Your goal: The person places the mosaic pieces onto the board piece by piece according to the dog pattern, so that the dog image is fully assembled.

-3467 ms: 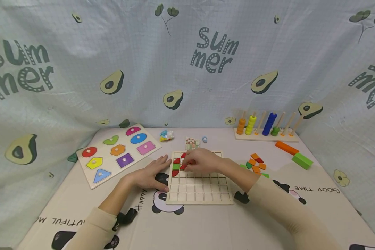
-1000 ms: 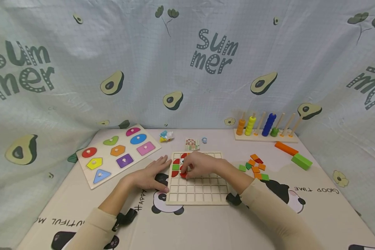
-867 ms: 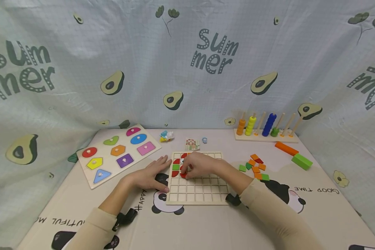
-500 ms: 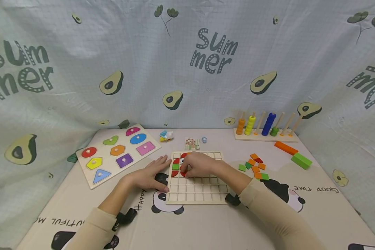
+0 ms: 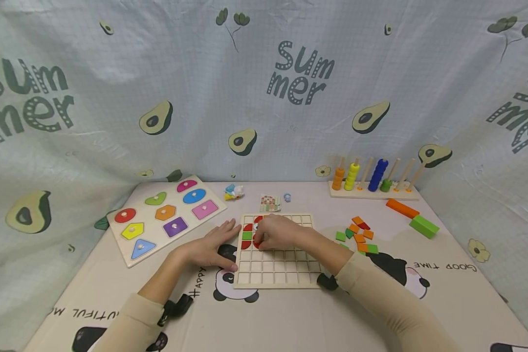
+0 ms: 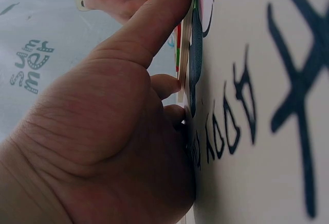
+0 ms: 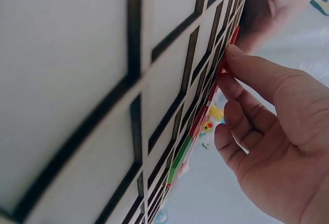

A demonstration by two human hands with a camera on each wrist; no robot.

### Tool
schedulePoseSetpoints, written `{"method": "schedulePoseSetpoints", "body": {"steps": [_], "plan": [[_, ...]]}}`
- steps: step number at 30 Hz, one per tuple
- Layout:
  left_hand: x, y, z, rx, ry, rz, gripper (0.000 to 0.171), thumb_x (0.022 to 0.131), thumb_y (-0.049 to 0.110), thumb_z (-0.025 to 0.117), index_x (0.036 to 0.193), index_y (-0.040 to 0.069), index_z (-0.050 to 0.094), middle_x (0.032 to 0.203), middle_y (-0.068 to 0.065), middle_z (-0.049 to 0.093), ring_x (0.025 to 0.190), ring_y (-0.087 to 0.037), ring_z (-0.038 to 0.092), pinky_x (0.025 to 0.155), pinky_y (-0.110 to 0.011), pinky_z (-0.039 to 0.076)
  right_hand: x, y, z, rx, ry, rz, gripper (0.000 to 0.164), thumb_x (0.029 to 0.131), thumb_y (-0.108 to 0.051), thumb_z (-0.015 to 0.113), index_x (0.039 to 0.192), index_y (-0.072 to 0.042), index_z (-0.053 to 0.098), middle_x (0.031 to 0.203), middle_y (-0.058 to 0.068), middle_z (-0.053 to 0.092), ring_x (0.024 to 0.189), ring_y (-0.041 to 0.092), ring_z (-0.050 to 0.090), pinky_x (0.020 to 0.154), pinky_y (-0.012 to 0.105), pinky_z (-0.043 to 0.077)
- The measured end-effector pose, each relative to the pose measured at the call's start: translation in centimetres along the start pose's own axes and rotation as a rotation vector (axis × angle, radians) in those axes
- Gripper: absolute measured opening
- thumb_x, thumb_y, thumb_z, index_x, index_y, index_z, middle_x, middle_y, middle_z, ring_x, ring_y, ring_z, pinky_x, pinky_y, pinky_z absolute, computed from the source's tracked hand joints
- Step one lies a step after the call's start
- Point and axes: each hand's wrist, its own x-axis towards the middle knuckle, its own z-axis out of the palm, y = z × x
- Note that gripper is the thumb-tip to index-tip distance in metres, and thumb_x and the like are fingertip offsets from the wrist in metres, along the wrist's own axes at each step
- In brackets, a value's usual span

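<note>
A wooden grid board lies flat on the table. Its leftmost column holds a green tile between two red ones. My right hand is over the second column, with thumb and index finger pinching a red tile at the board's surface. In the right wrist view the other fingers curl loosely beside it. My left hand rests on the cloth with fingers spread, its thumb and fingertips at the board's left edge. The right hand partly hides the upper rows of the board.
Loose orange, green and red tiles lie right of the board, near orange and green blocks. A shape puzzle sits left. Behind are a small toy, a pattern card and a peg stacker.
Since the earliest frame, my right hand has shifted slightly left and nearer to me, down the second column. Over the last second it barely moves. The left hand stays put.
</note>
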Motion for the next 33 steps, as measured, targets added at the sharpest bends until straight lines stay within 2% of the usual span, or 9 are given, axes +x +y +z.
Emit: {"method": "schedulePoseSetpoints", "body": {"steps": [3, 7, 11, 15, 18, 21, 25, 29, 33], "plan": [[0.1, 0.0, 0.0, 0.003, -0.002, 0.002, 0.109, 0.071, 0.062, 0.074, 0.155, 0.028, 0.012, 0.162, 0.005, -0.003, 0.148, -0.022, -0.006, 0.117, -0.055, 0.003, -0.4, 0.1, -0.2, 0.024, 0.003, 0.005, 0.019, 0.081, -0.023, 0.077, 0.100, -0.018, 0.077, 0.092, -0.013, 0.069, 0.084, 0.000, 0.060, 0.075, 0.021, 0.050], [0.2, 0.0, 0.1, 0.020, 0.002, 0.012, 0.110, 0.071, 0.063, 0.073, 0.155, 0.027, 0.012, 0.162, 0.004, -0.003, 0.148, -0.022, -0.006, 0.118, -0.053, 0.003, -2.0, 0.6, -1.5, 0.098, 0.036, 0.026, 0.021, 0.085, -0.024, 0.073, 0.105, -0.017, 0.075, 0.098, -0.006, 0.067, 0.084, 0.010, 0.059, 0.073, 0.026, 0.050], [0.2, -0.1, 0.1, 0.035, 0.007, 0.018, 0.110, 0.071, 0.063, 0.073, 0.155, 0.027, 0.012, 0.162, 0.003, -0.003, 0.148, -0.021, -0.006, 0.118, -0.050, 0.003, -5.1, 2.2, -3.5, 0.176, 0.131, 0.049, 0.023, 0.087, -0.027, 0.072, 0.108, -0.017, 0.073, 0.107, -0.002, 0.066, 0.090, 0.020, 0.060, 0.073, 0.032, 0.051], [0.1, -0.1, 0.1, 0.027, 0.007, 0.018, 0.110, 0.071, 0.062, 0.074, 0.155, 0.026, 0.012, 0.162, 0.002, -0.003, 0.148, -0.024, -0.005, 0.118, -0.053, 0.004, -8.9, 4.5, -5.4, 0.236, 0.232, 0.095, 0.023, 0.087, -0.028, 0.072, 0.109, -0.023, 0.071, 0.109, -0.007, 0.064, 0.092, 0.018, 0.059, 0.074, 0.033, 0.051], [0.0, -0.1, 0.1, 0.016, 0.010, 0.014, 0.109, 0.071, 0.061, 0.074, 0.155, 0.026, 0.013, 0.162, 0.001, -0.002, 0.148, -0.026, -0.005, 0.117, -0.055, 0.004, -11.7, 6.3, -6.3, 0.250, 0.271, 0.171, 0.024, 0.087, -0.027, 0.073, 0.110, -0.028, 0.070, 0.108, -0.012, 0.064, 0.092, 0.014, 0.059, 0.076, 0.032, 0.051], [0.1, -0.1, 0.2, 0.013, 0.012, 0.007, 0.109, 0.071, 0.062, 0.074, 0.155, 0.027, 0.014, 0.162, 0.003, -0.002, 0.148, -0.026, -0.005, 0.117, -0.055, 0.004, -14.1, 7.9, -6.8, 0.272, 0.281, 0.255, 0.027, 0.085, -0.026, 0.074, 0.112, -0.027, 0.070, 0.109, -0.011, 0.065, 0.093, 0.016, 0.059, 0.078, 0.032, 0.052], [0.2, -0.4, 0.3, 0.014, 0.016, 0.001, 0.109, 0.070, 0.063, 0.074, 0.155, 0.029, 0.014, 0.162, 0.004, -0.002, 0.148, -0.025, -0.005, 0.117, -0.056, 0.005, -16.8, 10.7, -6.7, 0.304, 0.275, 0.369, 0.032, 0.085, -0.022, 0.074, 0.117, -0.018, 0.069, 0.109, 0.002, 0.067, 0.091, 0.021, 0.058, 0.075, 0.033, 0.053], [0.2, -0.4, 0.2, 0.014, 0.013, -0.007, 0.110, 0.069, 0.064, 0.074, 0.155, 0.030, 0.013, 0.162, 0.006, -0.002, 0.148, -0.024, -0.005, 0.117, -0.055, 0.005, -18.7, 13.4, -5.8, 0.308, 0.242, 0.479, 0.033, 0.089, -0.016, 0.069, 0.121, -0.009, 0.067, 0.111, 0.012, 0.066, 0.094, 0.025, 0.057, 0.073, 0.033, 0.053], [0.2, -0.3, 0.2, 0.012, 0.009, -0.001, 0.110, 0.070, 0.063, 0.073, 0.155, 0.029, 0.012, 0.162, 0.004, -0.002, 0.148, -0.027, -0.005, 0.116, -0.057, 0.005, -19.9, 15.0, -5.1, 0.311, 0.228, 0.555, 0.031, 0.090, -0.011, 0.066, 0.120, -0.007, 0.067, 0.108, 0.012, 0.066, 0.091, 0.026, 0.056, 0.070, 0.031, 0.052]]}}
